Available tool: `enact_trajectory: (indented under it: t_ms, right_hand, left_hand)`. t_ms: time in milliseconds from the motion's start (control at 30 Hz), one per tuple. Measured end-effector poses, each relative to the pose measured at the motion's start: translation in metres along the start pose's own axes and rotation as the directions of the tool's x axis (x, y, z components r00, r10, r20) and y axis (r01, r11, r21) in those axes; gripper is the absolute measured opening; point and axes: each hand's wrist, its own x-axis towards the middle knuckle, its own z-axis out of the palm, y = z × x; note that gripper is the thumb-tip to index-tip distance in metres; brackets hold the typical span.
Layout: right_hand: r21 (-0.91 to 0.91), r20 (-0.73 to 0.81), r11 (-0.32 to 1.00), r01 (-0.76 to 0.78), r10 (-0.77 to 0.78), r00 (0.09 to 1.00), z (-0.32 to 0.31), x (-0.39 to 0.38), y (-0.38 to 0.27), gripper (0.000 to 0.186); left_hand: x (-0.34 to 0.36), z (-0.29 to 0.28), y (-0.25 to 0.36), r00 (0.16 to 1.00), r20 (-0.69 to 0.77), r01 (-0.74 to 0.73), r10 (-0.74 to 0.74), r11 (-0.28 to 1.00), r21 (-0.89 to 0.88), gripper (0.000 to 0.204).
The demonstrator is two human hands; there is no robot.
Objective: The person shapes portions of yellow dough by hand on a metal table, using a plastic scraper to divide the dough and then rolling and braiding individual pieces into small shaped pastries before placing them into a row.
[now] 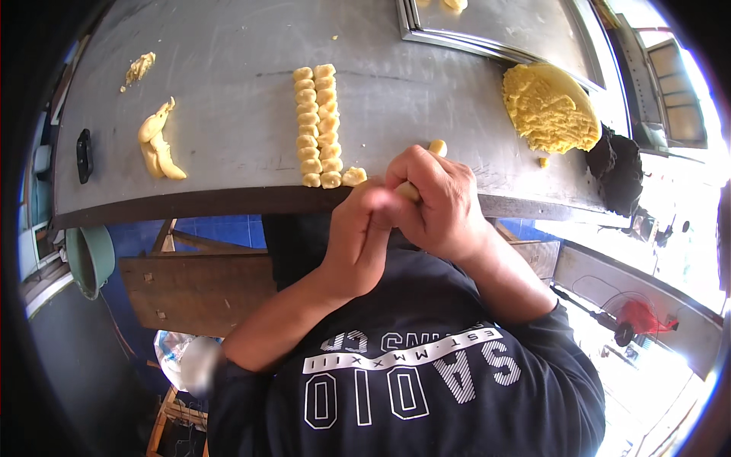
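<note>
With left hand [358, 240] and right hand [443, 199] together at the near edge of the table [236, 107], clamping a piece of dough [410, 191] in the right fist (unable to tell the left's grip). Having two rows of dough balls [324, 126] leftward, running back from there, and a dough lump [550, 108] lying near the right edge.

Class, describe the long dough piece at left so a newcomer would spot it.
On the metal table, go to the left side. There, right of the black object, lies the dough piece. Its long, curved body sets it apart from the smaller, crumbly scrap above.
</note>
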Motion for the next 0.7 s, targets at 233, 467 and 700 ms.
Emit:
enact_trajectory:
  t_ms: [233, 467, 700]
  right_hand:
    - [-0.068, 0.078, 0.98, -0.185, 0.19, 0.979, 0.021, 0.025, 0.032, 0.034]
    - [0.062, 0.317, 0.894, -0.444, 0.404, 0.858, 0.021, 0.035, 0.03, 0.02]
    - [-0.02, 0.042, 1.0, 0.005, -0.004, 0.999, 0.018, 0.018, 0.039, 0.026]
  left_hand:
    - [0.0, -0.008, 0.017, 0.986, 0.135, -0.114, 0.101, 0.99, 0.086, 0.02]
    - [0.002, -0.013, 0.013, 0.986, 0.155, -0.071, 0.069, 0.997, 0.007, 0.025]
    - [0.001, -0.003, 0.011, 0.987, 0.014, 0.157, -0.158, 0.963, -0.219, 0.042]
